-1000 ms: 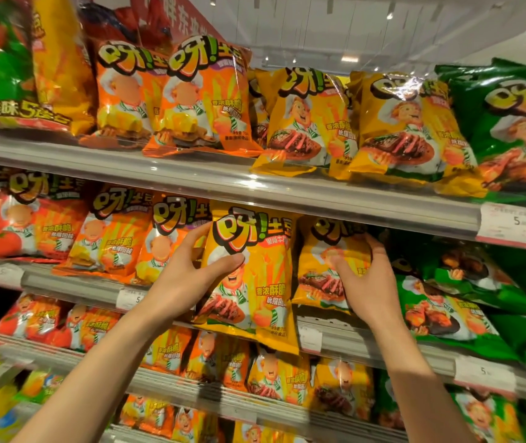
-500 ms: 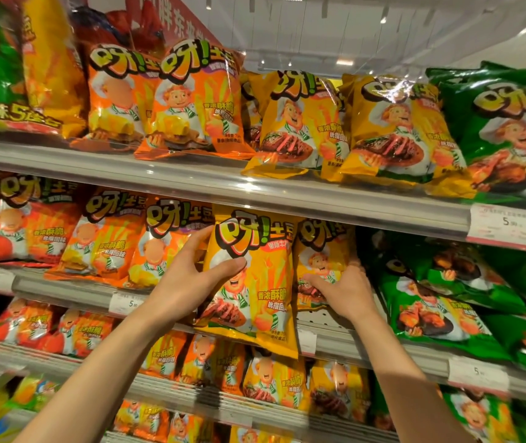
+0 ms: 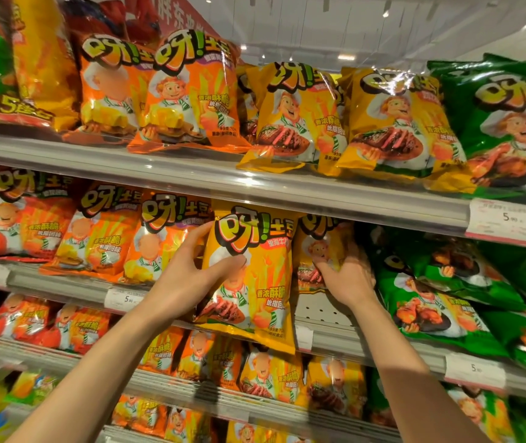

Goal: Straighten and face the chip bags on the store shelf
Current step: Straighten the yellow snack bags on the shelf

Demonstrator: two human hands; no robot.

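Note:
A yellow chip bag [image 3: 255, 276] with a chef cartoon stands upright at the front of the middle shelf [image 3: 335, 340], its bottom hanging over the edge. My left hand [image 3: 191, 279] grips its left side, thumb across the front. Just right of it, set further back, a second yellow chip bag [image 3: 317, 251] is held low by my right hand [image 3: 349, 276], fingers curled on its lower front. Bare perforated shelf shows below that bag.
Orange bags [image 3: 105, 238] fill the middle shelf to the left and green bags [image 3: 431, 298] lean to the right. The upper shelf [image 3: 255, 183] carries orange, yellow and green bags. White price tags [image 3: 507, 222] hang on the rails. Lower shelves hold more bags.
My right hand slid down the second yellow bag and pushed it back and upright. My left hand stays on the front yellow bag. The view drifted slightly.

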